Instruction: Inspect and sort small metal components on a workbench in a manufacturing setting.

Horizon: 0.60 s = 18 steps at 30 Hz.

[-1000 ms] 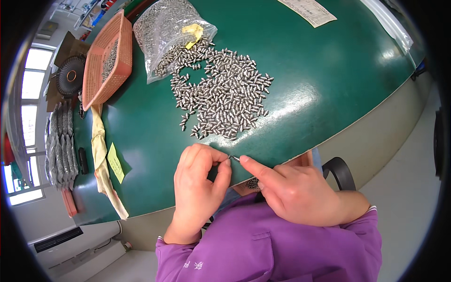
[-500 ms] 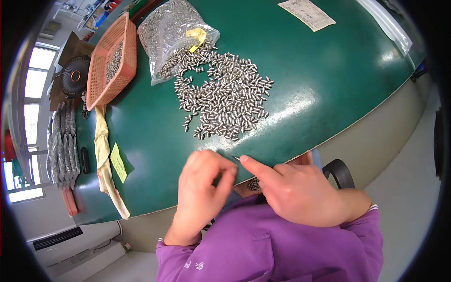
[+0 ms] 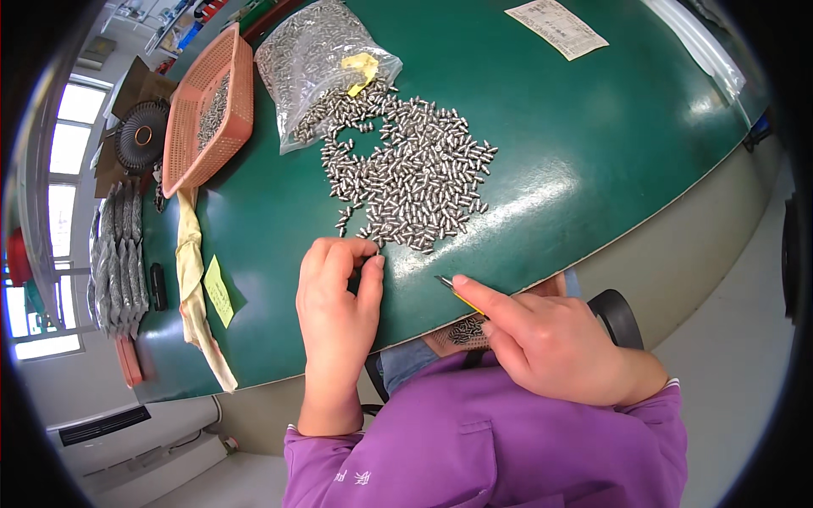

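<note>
My left hand (image 3: 334, 300) is at the near edge of a heap of small pointed silver metal parts (image 3: 423, 169) on the green table. Its thumb and forefinger are pinched together on a single metal part, mostly hidden by the fingertips. In my right hand (image 3: 550, 343) is a slim craft knife with a yellow handle (image 3: 469, 305). The forefinger stretches along it, and its thin blade tip points up and left, just above the table near the front edge. The blade is apart from the heap and from my left hand.
A clear plastic bag (image 3: 292, 55) of the same parts spills into the heap. Left of it stands a pink basket (image 3: 241, 102) holding more. A cloth strip (image 3: 190, 271), yellow note (image 3: 218, 292), filled bags (image 3: 117, 262) and fan (image 3: 140, 135) are at left. A paper slip (image 3: 559, 27) lies far.
My left hand has moved left and away from me to the heap's near edge, its thumb and forefinger now on a part. My right hand has shifted slightly right, showing more of the knife.
</note>
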### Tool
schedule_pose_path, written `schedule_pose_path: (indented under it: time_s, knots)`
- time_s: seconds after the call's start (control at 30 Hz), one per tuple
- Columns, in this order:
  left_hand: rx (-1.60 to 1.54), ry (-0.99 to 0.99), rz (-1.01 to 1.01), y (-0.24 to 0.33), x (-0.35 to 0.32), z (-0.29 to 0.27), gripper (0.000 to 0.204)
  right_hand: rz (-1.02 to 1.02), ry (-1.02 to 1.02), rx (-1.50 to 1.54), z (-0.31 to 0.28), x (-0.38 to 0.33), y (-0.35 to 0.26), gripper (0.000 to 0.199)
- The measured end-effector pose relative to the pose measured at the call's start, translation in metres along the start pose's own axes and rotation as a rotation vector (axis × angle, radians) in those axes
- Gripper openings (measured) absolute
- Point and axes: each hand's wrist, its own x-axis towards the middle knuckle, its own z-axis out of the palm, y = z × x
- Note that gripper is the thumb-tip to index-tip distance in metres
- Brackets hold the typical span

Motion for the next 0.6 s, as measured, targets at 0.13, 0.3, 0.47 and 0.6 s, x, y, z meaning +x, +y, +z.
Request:
schedule_pose_path:
  time_s: [0.13,0.3,0.47,0.6]
  knots:
    - [-0.089,-0.11,0.024,0.007,-0.007,-0.007,0.013,-0.019,0.016,0.002,-0.001,0.001,0.0,0.057]
    - [-0.136,-0.231,0.199,0.013,-0.013,-0.01,0.018,-0.026,0.027,-0.002,0.003,0.002,-0.002,0.058]
    - [-0.136,-0.217,0.202,0.013,-0.016,-0.007,0.019,-0.027,-0.008,-0.029,0.004,0.003,-0.004,0.058]
    - [-0.175,-0.171,0.087,0.017,-0.024,-0.008,0.019,-0.02,-0.021,-0.022,0.004,0.002,-0.005,0.059]
